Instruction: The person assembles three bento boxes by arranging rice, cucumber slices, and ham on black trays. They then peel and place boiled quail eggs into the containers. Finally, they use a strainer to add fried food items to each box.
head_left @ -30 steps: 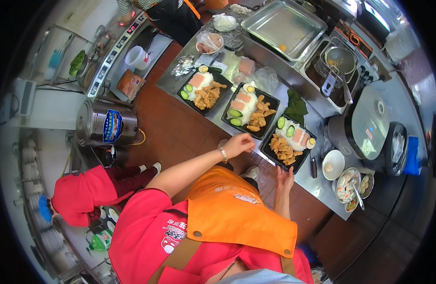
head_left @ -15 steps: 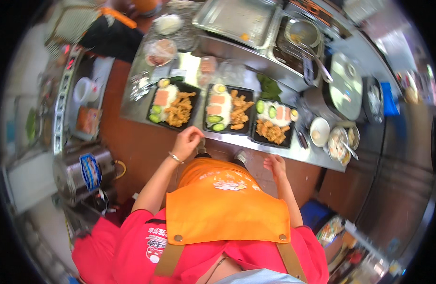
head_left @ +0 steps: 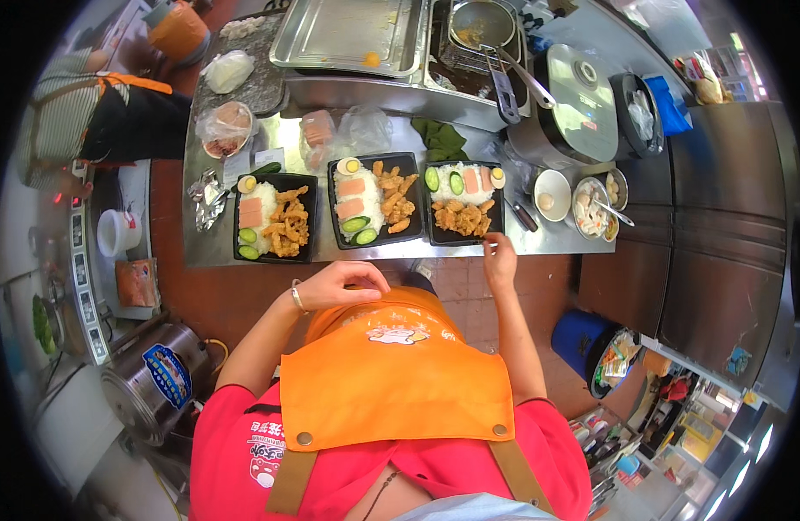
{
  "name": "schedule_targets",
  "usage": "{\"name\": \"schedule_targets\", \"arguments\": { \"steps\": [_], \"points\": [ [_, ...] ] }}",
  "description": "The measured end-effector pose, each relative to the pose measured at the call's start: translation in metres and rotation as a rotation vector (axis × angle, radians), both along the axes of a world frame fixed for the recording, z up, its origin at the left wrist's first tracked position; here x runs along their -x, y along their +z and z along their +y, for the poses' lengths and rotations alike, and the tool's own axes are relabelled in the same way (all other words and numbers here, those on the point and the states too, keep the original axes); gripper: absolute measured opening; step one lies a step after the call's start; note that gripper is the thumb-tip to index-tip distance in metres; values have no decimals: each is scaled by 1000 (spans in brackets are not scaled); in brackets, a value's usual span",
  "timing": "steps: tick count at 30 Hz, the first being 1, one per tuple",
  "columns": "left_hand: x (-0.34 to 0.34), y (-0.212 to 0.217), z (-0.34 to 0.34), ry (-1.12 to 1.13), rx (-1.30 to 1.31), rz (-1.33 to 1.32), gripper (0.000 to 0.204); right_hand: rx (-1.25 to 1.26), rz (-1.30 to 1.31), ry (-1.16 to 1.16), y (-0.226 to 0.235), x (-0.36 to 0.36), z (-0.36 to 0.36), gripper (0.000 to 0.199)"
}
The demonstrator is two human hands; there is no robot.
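Three black meal boxes stand in a row along the steel table's front edge: a left box (head_left: 311, 227), a middle box (head_left: 415, 162) and a right box (head_left: 499, 205). Each holds white rice, fried chicken pieces, pink luncheon meat slices, cucumber slices and half an egg. My right hand (head_left: 500, 260) has its fingertips at the right box's near right corner; whether they press on it is unclear. In front of my orange apron (head_left: 400, 382) hovers my left hand (head_left: 346, 283), palm down, fingers loosely bent, holding nothing.
Right of the boxes lie a dark-handled knife (head_left: 525, 217), a white bowl (head_left: 552, 195) and a bowl with a spoon (head_left: 591, 208). Behind are a metal tray (head_left: 348, 39), a strainer (head_left: 482, 24) and a large cooker (head_left: 574, 104). Another person (head_left: 113, 122) stands far left.
My view has shifted, so the table sits further left and more level. The right hand has come up to the right box's corner. My left hand has drawn back from the table edge toward the apron.
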State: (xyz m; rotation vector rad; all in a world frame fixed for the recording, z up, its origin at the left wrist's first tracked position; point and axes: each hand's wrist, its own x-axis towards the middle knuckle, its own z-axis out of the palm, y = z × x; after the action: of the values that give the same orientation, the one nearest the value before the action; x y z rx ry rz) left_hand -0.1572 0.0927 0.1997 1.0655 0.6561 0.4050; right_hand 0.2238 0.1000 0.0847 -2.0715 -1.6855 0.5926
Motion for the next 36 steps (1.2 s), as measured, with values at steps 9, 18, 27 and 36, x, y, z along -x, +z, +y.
{"name": "schedule_targets", "arguments": {
  "steps": [9, 18, 27, 36],
  "points": [
    [-41, -37, -53, 316, -123, 371, 13, -27, 146, 103, 17, -17, 68, 10],
    [-129, -58, -57, 212, -784, 354, 42, 301, 595, 1536, 159, 120, 42, 68],
    [-145, -33, -46, -73, -947, 834, 59, -47, 438, 1772, 187, 154, 0, 54],
    [-123, -22, -48, 97, -983, 977, 18, -54, 683, 1573, 175, 152, 5, 32]
  ]
}}
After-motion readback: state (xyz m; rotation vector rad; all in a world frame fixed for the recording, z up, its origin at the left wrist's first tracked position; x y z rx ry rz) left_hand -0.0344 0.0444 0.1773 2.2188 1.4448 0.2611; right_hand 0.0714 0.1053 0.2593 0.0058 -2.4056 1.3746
